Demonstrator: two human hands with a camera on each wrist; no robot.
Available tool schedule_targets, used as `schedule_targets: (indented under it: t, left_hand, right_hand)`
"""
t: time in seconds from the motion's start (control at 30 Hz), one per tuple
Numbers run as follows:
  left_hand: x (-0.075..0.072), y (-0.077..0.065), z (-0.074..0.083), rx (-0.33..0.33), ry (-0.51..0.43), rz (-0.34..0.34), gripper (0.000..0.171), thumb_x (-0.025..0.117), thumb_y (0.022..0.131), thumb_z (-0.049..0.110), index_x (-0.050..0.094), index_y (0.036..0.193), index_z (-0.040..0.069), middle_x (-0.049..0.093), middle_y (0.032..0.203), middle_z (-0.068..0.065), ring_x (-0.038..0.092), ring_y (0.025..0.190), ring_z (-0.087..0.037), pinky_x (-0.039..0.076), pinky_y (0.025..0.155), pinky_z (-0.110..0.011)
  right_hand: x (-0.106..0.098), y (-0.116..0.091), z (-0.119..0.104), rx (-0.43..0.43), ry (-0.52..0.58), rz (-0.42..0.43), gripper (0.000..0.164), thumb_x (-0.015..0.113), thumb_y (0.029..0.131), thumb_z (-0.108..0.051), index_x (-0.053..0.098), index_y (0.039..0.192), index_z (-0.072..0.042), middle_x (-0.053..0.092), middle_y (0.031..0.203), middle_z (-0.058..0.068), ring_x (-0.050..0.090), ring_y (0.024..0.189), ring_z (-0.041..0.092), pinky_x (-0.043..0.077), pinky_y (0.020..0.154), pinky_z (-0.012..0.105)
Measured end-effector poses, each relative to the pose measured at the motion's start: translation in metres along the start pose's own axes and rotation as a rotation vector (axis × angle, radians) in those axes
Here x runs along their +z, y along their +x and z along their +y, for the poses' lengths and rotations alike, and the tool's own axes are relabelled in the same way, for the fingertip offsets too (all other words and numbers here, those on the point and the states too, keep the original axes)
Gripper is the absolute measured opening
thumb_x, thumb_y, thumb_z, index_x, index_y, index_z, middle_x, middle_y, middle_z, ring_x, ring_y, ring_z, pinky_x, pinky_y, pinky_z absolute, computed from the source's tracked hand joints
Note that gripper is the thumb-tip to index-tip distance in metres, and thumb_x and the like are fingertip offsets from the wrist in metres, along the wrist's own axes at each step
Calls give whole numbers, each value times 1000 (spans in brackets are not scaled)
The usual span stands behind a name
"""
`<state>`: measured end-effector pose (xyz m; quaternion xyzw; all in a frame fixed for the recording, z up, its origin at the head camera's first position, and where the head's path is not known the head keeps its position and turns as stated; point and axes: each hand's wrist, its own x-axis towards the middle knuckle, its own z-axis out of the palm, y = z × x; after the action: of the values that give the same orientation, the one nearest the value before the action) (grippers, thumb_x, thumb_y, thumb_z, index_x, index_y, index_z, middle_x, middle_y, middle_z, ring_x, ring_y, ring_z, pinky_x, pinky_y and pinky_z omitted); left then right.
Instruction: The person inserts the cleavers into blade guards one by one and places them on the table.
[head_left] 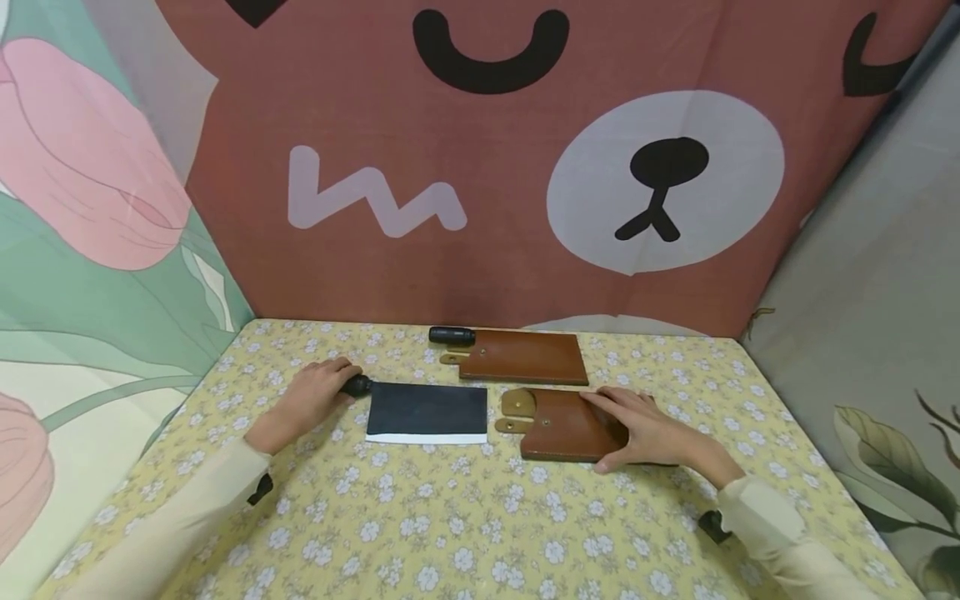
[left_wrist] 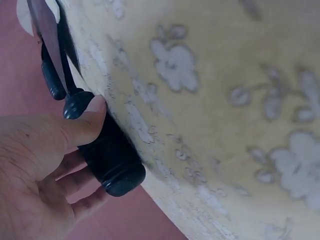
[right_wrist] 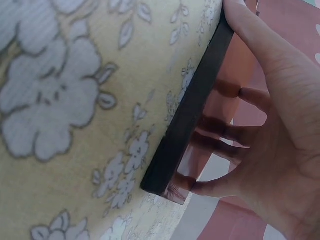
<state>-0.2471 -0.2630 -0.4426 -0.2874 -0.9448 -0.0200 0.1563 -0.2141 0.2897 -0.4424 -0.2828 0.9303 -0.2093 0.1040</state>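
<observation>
A cleaver (head_left: pixel 427 410) with a dark blade and a pale cutting edge lies on the flowered cloth, edge toward me. My left hand (head_left: pixel 318 390) holds its black handle (left_wrist: pixel 112 157), the thumb along one side and the fingers behind. To the right lies a brown leather sheath (head_left: pixel 562 425) with two snap tabs on its left end. Across its right part rests my right hand (head_left: pixel 645 429), fingers spread over the top face and thumb by the near edge. In the right wrist view the fingertips touch the glossy leather (right_wrist: pixel 235 65), above the sheath's black edge (right_wrist: pixel 187 115).
Behind them lies a second brown leather sheath (head_left: pixel 525 357), a black handle (head_left: pixel 452 336) at its left end. The yellow flowered cloth (head_left: pixel 420 533) covers the table. A brown printed backdrop (head_left: pixel 495 275) stands along the table's far edge, with printed cloths at both sides.
</observation>
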Motion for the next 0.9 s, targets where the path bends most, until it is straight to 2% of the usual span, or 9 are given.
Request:
schedule_targets:
  t: [0.3,0.43,0.57,0.77,0.9]
  left_hand:
    - [2,3,0,-10,44,-36,42,89,84,17,67,116,1,65,108,-15,64,102,-36,52,89,-54]
    - [3,4,-2,-16,33,-56,40,88,85,20,66,114,3,63,104,-13,64,96,-34,52,82,-52]
    - [4,4,-5,-2,31,-54,43,86,87,23,70,121,4,63,103,-12,65,91,-30,54,78,-49]
    - [5,-3,-5,-38,-12,-1,41,85,88,23,74,123,5,66,101,-11,64,79,-24,53,65,-42]
    - [3,-6,-3,-41,-44,44,43,86,86,23,75,123,4,67,101,-11,65,78,-25,50,59,-39]
  right_hand:
    - [1,-1,-1,8,-56,38,112,83,78,-68,33,166,-20,29,166,28,25,151,56,18,109,84]
    - [2,-1,-1,8,-61,48,112,83,78,-67,34,166,-18,30,165,28,25,151,57,20,109,83]
    - [1,-1,-2,8,-60,60,112,85,78,-65,35,165,-15,31,165,29,26,150,57,22,109,83]
    - [1,-1,-5,9,-53,61,111,85,78,-64,34,165,-15,30,165,30,25,150,58,24,107,83]
    - [2,-3,-5,14,-48,59,111,84,79,-64,33,165,-16,29,165,30,25,151,58,23,108,83]
